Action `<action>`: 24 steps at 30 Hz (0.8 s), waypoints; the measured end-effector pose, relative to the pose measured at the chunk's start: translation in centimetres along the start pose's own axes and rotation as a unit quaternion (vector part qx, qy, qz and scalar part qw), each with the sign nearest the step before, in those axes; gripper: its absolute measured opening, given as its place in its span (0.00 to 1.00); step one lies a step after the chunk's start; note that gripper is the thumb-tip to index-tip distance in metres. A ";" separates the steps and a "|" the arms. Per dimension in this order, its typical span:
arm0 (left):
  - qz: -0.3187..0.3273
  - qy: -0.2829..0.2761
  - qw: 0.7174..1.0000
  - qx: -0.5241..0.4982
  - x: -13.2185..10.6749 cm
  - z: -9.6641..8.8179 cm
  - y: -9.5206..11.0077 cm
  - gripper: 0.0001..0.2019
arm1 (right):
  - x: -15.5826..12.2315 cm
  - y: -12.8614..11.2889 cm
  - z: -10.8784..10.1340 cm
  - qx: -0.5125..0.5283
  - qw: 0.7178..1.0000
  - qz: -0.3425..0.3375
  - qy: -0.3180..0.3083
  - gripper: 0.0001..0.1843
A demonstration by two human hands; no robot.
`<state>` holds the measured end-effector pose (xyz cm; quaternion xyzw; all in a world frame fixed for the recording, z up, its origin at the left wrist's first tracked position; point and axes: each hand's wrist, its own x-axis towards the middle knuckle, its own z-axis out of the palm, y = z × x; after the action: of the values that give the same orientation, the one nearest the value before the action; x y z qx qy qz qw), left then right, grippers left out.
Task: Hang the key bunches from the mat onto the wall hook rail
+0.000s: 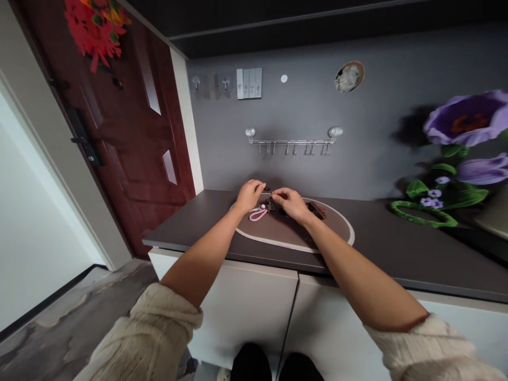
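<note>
Both my hands meet over an oval brown mat [278, 231] with a pale rim on the dark counter. My left hand [250, 195] is closed in a pinch on a small dark piece by its fingertips, too small to name. With thumb and forefinger, my right hand [291, 203] pinches the top of a keychain [271, 204], its small metal parts dangling between the hands. A pink loop strap [258, 215] lies on the mat below my left hand. Beside my right hand rests a brown object [318, 209], partly hidden, its kind unclear.
A clear rail with hooks [292, 142] is mounted on the grey wall behind the counter. Purple flowers [466, 124] and a green ring-shaped piece [423, 213] stand at the right. To the left is a dark red door [130, 132]. White cabinet doors [246, 307] front the counter.
</note>
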<state>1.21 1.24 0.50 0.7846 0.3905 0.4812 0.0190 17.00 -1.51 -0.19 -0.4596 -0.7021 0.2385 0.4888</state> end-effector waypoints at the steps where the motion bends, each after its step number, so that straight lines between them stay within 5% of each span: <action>1: -0.001 0.000 1.000 -0.009 0.0 0.0 0.1 0.14 | 0.0 0.0 0.0 -0.001 1.000 -0.002 -0.002 0.08; 14: -0.077 -0.006 0.996 -0.037 -0.3 0.2 -0.2 0.17 | 0.6 0.8 -0.1 0.024 0.997 -0.043 0.060 0.10; 24: -0.029 -0.054 0.998 0.031 -0.8 0.3 -0.4 0.14 | 0.3 0.4 -0.9 -0.038 0.989 -0.095 0.112 0.12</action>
<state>1.02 1.12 -0.46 0.7982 0.4259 0.4249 0.0300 17.92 -1.20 0.00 -0.4327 -0.6920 0.1118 0.5669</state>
